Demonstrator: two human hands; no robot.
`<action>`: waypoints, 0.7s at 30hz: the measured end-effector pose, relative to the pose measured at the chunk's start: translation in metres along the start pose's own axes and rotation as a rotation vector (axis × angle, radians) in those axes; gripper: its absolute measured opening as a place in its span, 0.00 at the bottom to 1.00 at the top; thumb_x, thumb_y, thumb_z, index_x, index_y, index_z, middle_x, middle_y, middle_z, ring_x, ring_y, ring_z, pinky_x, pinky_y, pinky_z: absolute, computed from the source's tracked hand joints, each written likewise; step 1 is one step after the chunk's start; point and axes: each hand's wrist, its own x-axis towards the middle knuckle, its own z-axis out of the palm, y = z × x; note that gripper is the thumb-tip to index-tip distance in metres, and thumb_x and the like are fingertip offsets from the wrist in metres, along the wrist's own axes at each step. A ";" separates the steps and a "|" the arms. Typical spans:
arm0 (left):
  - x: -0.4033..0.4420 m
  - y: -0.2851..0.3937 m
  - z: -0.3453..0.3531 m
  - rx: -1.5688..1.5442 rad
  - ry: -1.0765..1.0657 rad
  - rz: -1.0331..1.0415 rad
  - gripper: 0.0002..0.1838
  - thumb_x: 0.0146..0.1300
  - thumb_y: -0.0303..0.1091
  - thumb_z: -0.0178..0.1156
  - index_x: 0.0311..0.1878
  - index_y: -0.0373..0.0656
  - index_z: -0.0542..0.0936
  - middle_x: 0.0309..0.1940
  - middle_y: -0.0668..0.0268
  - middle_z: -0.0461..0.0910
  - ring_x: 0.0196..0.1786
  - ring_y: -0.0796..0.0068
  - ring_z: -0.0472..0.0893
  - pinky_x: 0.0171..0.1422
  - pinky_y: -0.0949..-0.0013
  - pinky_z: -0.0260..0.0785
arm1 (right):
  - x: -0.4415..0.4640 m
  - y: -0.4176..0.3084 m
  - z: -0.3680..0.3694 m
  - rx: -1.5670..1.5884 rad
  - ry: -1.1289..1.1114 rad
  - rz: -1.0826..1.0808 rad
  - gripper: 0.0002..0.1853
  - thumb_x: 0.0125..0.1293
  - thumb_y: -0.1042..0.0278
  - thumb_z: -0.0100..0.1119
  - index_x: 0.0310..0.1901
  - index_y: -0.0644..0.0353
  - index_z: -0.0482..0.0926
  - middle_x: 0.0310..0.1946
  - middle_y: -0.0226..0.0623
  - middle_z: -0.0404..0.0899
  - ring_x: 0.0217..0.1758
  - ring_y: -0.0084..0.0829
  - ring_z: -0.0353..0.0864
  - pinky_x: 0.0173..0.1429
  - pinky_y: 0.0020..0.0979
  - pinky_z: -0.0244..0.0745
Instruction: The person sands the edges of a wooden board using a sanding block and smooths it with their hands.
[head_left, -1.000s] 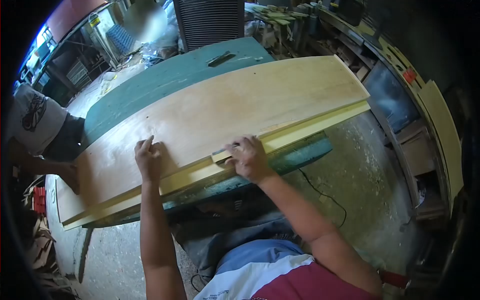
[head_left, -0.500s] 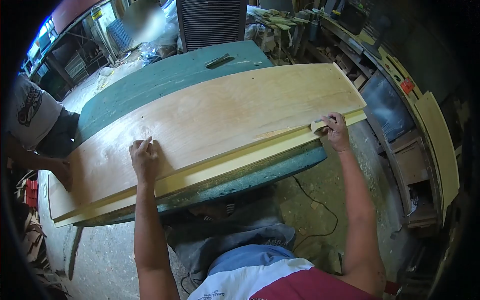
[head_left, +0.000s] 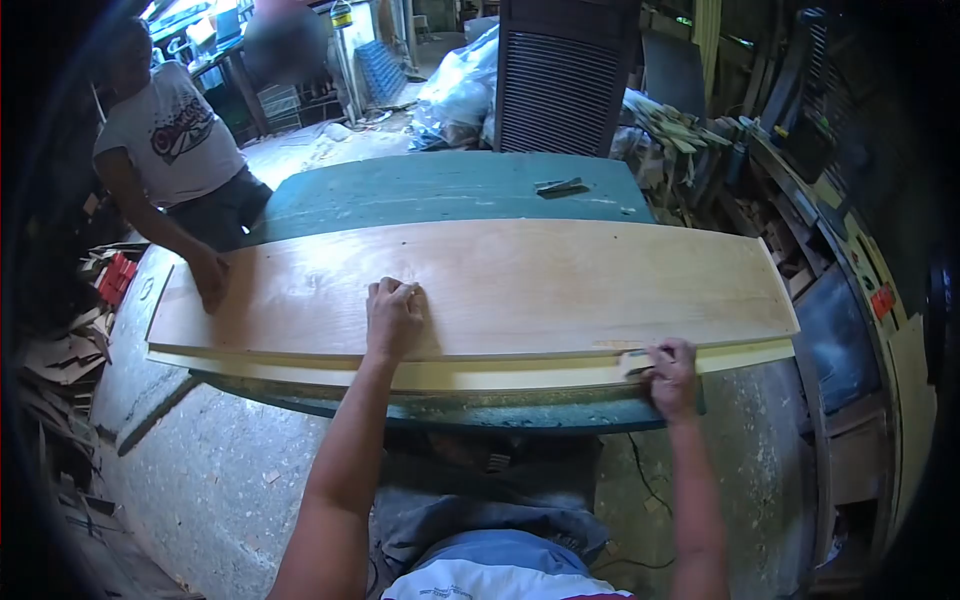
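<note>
A long pale wooden panel (head_left: 500, 280) lies across a green table (head_left: 450, 185), its near edge running above a lighter yellowish strip (head_left: 480, 373). My left hand (head_left: 394, 318) rests on the panel left of its middle, fingers curled together; whether anything is under them is hidden. Near the right end of the front edge, my right hand (head_left: 672, 378) grips a small pale block (head_left: 634, 363) held against that edge.
At the left, another person in a white shirt (head_left: 180, 140) has a hand on the panel's left end. A small dark tool (head_left: 560, 187) lies on the green table. Behind stands a dark louvred door (head_left: 565, 80); a cluttered shelf (head_left: 850, 300) flanks the right. A cable crosses the floor.
My right hand with the block moved right along the front edge between the earlier frames and is still near the right end. The camera view has turned left, showing more of the other person.
</note>
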 end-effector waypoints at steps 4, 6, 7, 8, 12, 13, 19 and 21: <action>0.001 -0.005 0.001 -0.023 0.020 0.027 0.11 0.66 0.28 0.63 0.48 0.40 0.90 0.49 0.55 0.83 0.57 0.50 0.78 0.65 0.52 0.73 | 0.008 -0.067 0.061 -0.020 0.002 -0.107 0.21 0.48 0.67 0.77 0.48 0.52 0.90 0.43 0.40 0.79 0.51 0.46 0.77 0.57 0.47 0.73; 0.000 -0.009 0.006 -0.035 0.033 0.060 0.10 0.66 0.28 0.63 0.46 0.40 0.90 0.46 0.52 0.83 0.55 0.48 0.78 0.63 0.51 0.74 | 0.020 -0.107 0.071 -0.069 -0.032 -0.108 0.21 0.50 0.63 0.77 0.49 0.48 0.90 0.44 0.37 0.79 0.53 0.43 0.77 0.57 0.46 0.73; 0.000 -0.010 0.005 -0.043 0.003 0.071 0.10 0.66 0.28 0.63 0.46 0.40 0.90 0.46 0.52 0.83 0.55 0.48 0.78 0.63 0.51 0.74 | 0.020 -0.114 0.074 -0.056 -0.060 -0.085 0.20 0.51 0.62 0.77 0.48 0.47 0.90 0.45 0.36 0.79 0.53 0.42 0.77 0.57 0.46 0.73; 0.001 -0.007 0.002 -0.040 -0.006 0.040 0.10 0.66 0.29 0.64 0.46 0.40 0.90 0.46 0.52 0.83 0.54 0.48 0.78 0.62 0.51 0.74 | 0.021 -0.117 0.070 -0.043 -0.081 -0.086 0.20 0.51 0.63 0.78 0.49 0.47 0.90 0.44 0.37 0.79 0.53 0.42 0.77 0.57 0.46 0.73; 0.001 -0.006 0.001 -0.062 -0.014 0.031 0.09 0.67 0.31 0.64 0.46 0.40 0.90 0.45 0.52 0.83 0.54 0.49 0.78 0.62 0.52 0.73 | 0.021 -0.060 0.039 -0.096 -0.048 -0.096 0.20 0.50 0.64 0.78 0.48 0.48 0.90 0.41 0.38 0.80 0.48 0.44 0.79 0.55 0.46 0.74; 0.001 -0.009 0.004 -0.071 -0.002 0.028 0.09 0.68 0.31 0.64 0.46 0.40 0.90 0.45 0.53 0.83 0.53 0.50 0.78 0.62 0.52 0.73 | 0.018 -0.039 0.026 -0.119 -0.033 -0.099 0.20 0.50 0.65 0.77 0.48 0.48 0.91 0.41 0.38 0.81 0.47 0.44 0.79 0.54 0.46 0.75; 0.002 -0.010 0.002 -0.031 0.003 0.035 0.11 0.67 0.31 0.64 0.49 0.41 0.90 0.47 0.55 0.83 0.55 0.51 0.78 0.64 0.53 0.72 | 0.000 0.077 -0.062 -0.273 -0.027 0.071 0.20 0.51 0.70 0.75 0.49 0.52 0.90 0.43 0.40 0.81 0.51 0.47 0.80 0.55 0.45 0.79; 0.001 -0.010 0.002 -0.032 -0.005 0.027 0.12 0.67 0.30 0.64 0.50 0.41 0.90 0.47 0.56 0.83 0.55 0.52 0.78 0.64 0.54 0.72 | 0.007 0.067 -0.083 -0.306 -0.062 0.115 0.19 0.53 0.70 0.75 0.49 0.53 0.90 0.44 0.39 0.81 0.52 0.47 0.81 0.55 0.44 0.80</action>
